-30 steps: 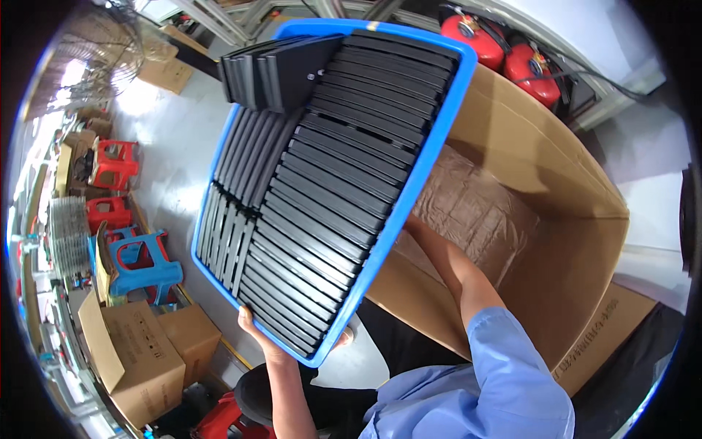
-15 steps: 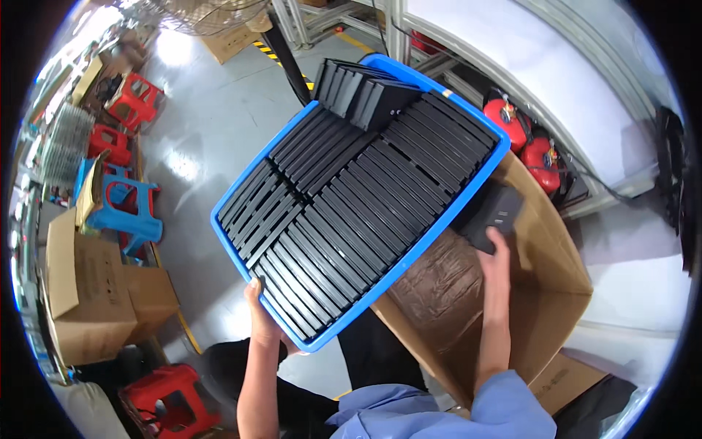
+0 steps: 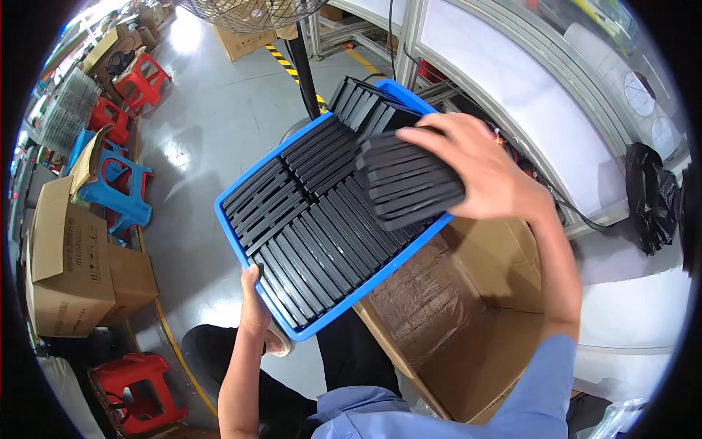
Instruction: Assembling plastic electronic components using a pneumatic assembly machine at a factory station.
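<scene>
My left hand (image 3: 254, 296) grips the near-left rim of a blue plastic bin (image 3: 369, 282), thumb on top. The tilted bin is packed with rows of thin black plastic cases (image 3: 322, 252) standing on edge, and more stick up at its far end. Over the bin's right side, my right hand (image 3: 486, 172) holds a stack of black cases (image 3: 413, 183), fingers across the top and thumb at the near side. Motion blurs the hand slightly. Hand and stack hide the bin's right corner, so I cannot tell whether the stack touches the cases below.
Below and right of the bin stands an open cardboard carton (image 3: 504, 256) with brown plastic film (image 3: 424, 304) inside. A fan (image 3: 252, 13) on a black pole stands beyond the bin. At left are cardboard boxes (image 3: 80, 271), a blue stool (image 3: 121, 190) and a red stool (image 3: 139, 391).
My right hand has moved up and left from the carton to over the bin, with black cases in it. My left hand keeps its hold on the rim.
</scene>
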Available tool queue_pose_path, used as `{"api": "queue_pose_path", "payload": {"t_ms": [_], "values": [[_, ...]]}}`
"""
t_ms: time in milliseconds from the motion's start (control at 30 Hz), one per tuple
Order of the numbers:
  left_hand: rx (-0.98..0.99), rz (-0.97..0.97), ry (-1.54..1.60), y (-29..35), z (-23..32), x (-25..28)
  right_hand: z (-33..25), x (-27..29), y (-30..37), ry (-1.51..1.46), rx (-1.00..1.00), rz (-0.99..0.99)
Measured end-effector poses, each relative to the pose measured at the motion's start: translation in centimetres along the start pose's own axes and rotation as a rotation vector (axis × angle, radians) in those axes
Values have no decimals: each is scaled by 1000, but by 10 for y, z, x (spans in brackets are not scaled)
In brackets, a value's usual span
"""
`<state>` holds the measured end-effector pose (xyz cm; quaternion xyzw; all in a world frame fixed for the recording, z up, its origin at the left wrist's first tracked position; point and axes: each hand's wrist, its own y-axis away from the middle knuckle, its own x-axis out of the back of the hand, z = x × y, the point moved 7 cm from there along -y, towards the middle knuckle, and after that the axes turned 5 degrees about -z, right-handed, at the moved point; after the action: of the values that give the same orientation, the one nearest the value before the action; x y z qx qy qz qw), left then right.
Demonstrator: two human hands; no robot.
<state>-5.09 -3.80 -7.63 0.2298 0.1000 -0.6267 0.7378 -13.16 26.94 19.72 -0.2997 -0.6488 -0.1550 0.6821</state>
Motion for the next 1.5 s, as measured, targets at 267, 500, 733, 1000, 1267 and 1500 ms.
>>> {"api": "queue_pose_path", "payload": {"t_ms": [267, 500, 733, 1000, 1267, 1500], "values": [[-1, -43, -8, -2, -7, -4, 32, -33, -25, -2, -42, -208], [-20, -57, -59, 4, 4, -15, 25, -26, -5, -37, -124, -210], [-63, -81, -70, 9, 11, -26, 24, -38, 9, -70, -169, -217], [-40, -82, -95, 11, 11, -26, 7, -40, 34, -38, -194, -58], [-35, -56, -91, 5, 2, -15, -2, -50, 43, 70, -98, 23], [-10, -60, -97, 7, 3, -22, 7, -65, 64, 7, -77, 107]]}}
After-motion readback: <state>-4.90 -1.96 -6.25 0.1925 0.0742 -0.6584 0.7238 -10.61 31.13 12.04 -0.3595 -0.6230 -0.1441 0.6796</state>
